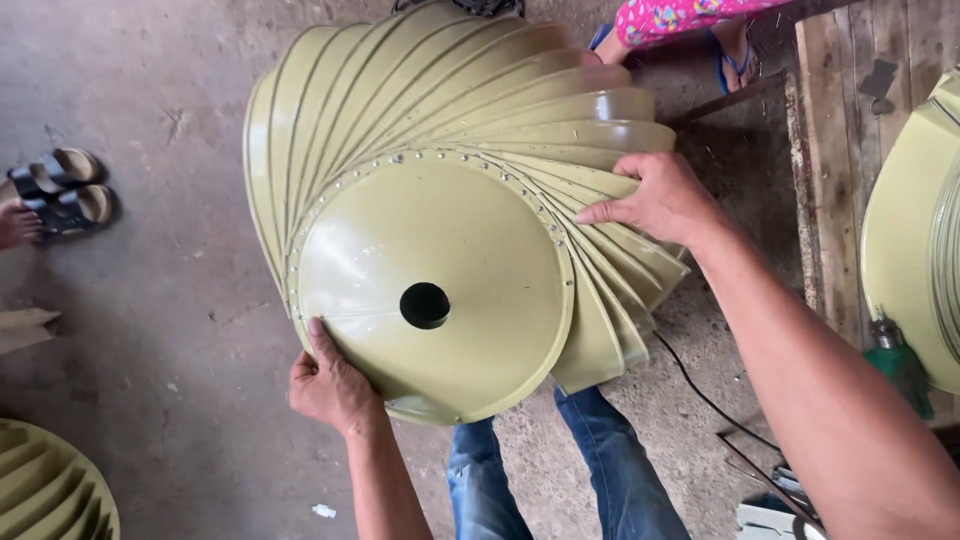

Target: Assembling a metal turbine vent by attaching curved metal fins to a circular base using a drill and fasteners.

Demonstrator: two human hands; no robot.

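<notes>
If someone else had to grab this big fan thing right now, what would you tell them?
Left hand: grips the lower-left rim of the olive-green round metal plate with a centre hole.
Right hand: fingers pressed flat on the curved olive-green metal blades at the plate's right edge.
The wheel stands tilted over the jeans-clad knees above the concrete floor.
Done: rivets ring the upper rim.
Left: the lower rim shows no blades.
</notes>
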